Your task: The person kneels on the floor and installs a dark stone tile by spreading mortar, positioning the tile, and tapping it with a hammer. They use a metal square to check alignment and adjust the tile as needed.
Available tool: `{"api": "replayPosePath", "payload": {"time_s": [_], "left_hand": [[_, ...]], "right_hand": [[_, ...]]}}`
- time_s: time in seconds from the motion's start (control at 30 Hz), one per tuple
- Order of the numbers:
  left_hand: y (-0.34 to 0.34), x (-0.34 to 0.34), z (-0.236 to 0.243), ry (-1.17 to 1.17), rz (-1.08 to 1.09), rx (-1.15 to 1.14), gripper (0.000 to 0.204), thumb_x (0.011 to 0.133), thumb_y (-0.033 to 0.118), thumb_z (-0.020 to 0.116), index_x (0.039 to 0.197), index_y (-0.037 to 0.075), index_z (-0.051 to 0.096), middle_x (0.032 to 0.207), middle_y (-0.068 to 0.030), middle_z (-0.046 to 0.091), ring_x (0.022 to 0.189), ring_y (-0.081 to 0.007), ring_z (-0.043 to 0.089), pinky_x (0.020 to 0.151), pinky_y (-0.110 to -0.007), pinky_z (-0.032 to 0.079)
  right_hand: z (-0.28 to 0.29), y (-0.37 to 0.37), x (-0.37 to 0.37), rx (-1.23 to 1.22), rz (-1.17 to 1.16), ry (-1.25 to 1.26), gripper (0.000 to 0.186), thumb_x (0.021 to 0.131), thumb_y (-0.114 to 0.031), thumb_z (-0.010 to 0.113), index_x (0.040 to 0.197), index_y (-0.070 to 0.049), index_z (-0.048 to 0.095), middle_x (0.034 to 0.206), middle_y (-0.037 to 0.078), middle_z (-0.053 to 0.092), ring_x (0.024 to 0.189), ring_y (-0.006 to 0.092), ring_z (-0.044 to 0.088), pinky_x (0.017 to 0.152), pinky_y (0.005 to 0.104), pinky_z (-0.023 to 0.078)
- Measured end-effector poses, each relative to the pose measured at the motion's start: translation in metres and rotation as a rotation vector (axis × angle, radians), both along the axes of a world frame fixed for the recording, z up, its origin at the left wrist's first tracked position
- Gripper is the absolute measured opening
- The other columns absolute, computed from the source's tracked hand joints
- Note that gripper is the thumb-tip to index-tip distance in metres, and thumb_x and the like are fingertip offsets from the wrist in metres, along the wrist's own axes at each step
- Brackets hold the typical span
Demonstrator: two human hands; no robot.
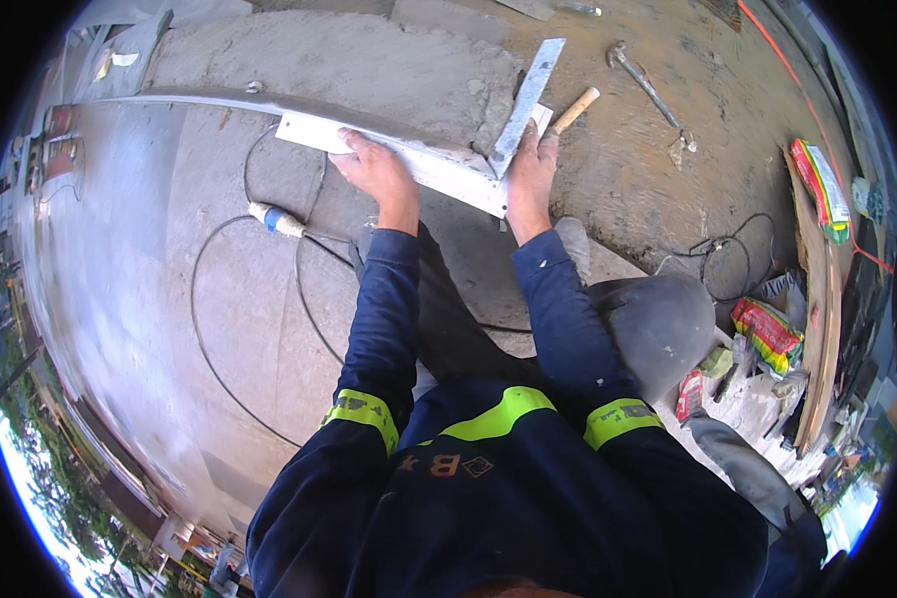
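Bright daylight; sky (18, 466) blown out at lower-left rim. Pale glare on floor (120, 249) at left, soft shadow near white board (439, 173). Fisheye bends edges; corners black.

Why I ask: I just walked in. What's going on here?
A person's left hand holds a long white strip against the edge of a rough grey slab. The right hand is at the strip's right end, beside a flat metal bar at the slab's corner. A hammer lies to the right, and a cable connector lies on the ground to the left.
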State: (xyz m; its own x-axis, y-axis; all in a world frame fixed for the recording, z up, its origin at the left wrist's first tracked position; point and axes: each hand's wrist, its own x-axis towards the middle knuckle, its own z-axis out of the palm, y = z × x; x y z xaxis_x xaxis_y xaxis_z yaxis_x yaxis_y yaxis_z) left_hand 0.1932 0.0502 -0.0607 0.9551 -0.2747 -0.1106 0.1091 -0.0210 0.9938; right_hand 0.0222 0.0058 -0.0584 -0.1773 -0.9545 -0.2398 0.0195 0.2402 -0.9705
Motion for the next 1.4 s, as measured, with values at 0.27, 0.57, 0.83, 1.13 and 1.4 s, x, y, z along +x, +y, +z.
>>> {"api": "replayPosePath", "payload": {"time_s": [0.27, 0.57, 0.83, 1.13, 1.4], "left_hand": [[-0.006, 0.001, -0.006, -0.074, 0.119, 0.025, 0.037, 0.117, 0.026, 0.051, 0.131, -0.009, 0.053, 0.122, -0.0179, 0.064, 0.107, -0.0254, 0.062, 0.101, -0.04, 0.05], [-0.003, -0.002, 0.001, 0.017, 0.03, -0.042, 0.055, 0.117, 0.034, 0.05, 0.144, -0.015, 0.047, 0.137, -0.0282, 0.06, 0.118, -0.0321, 0.061, 0.105, -0.044, 0.048], [-0.003, -0.002, 0.002, 0.064, 0.036, -0.073, 0.054, 0.117, 0.034, 0.052, 0.141, -0.014, 0.047, 0.136, -0.0266, 0.06, 0.114, -0.0299, 0.061, 0.104, -0.043, 0.049], [0.0, 0.006, -0.014, 0.093, -0.014, -0.144, 0.047, 0.117, 0.033, 0.052, 0.137, -0.009, 0.049, 0.129, -0.0206, 0.061, 0.112, -0.0254, 0.059, 0.102, -0.041, 0.049], [0.056, 0.001, 0.146, -0.581, -0.217, 0.341, 0.078, 0.103, 0.017, 0.07, 0.165, -0.01, 0.03, 0.126, -0.0223, 0.067, 0.109, -0.0303, 0.067, 0.092, -0.046, 0.057]], "right_hand": [[-0.023, -0.006, -0.005, 0.045, 0.093, -0.013, 0.041, 0.114, -0.019, 0.054, 0.148, 0.004, 0.052, 0.125, 0.014, 0.068, 0.118, 0.0218, 0.064, 0.104, 0.0369, 0.051], [-0.002, -0.002, -0.009, -0.046, 0.109, 0.117, 0.045, 0.113, -0.021, 0.048, 0.144, 0.009, 0.061, 0.162, 0.042, 0.04, 0.155, 0.0548, 0.036, 0.13, 0.0488, 0.032], [0.019, -0.001, -0.008, 0.01, 0.101, 0.088, 0.05, 0.113, -0.023, 0.043, 0.15, 0.009, 0.055, 0.167, 0.039, 0.036, 0.16, 0.0509, 0.029, 0.133, 0.0477, 0.024], [0.039, 0.0, -0.005, 0.01, 0.019, 0.075, 0.065, 0.113, -0.03, 0.047, 0.151, 0.022, 0.041, 0.15, 0.045, 0.053, 0.143, 0.0543, 0.05, 0.122, 0.0449, 0.037], [0.023, 0.002, -0.011, -0.058, 0.09, 0.084, 0.051, 0.112, -0.034, 0.05, 0.135, 0.011, 0.06, 0.13, 0.038, 0.061, 0.126, 0.0527, 0.056, 0.111, 0.0523, 0.041]]}}
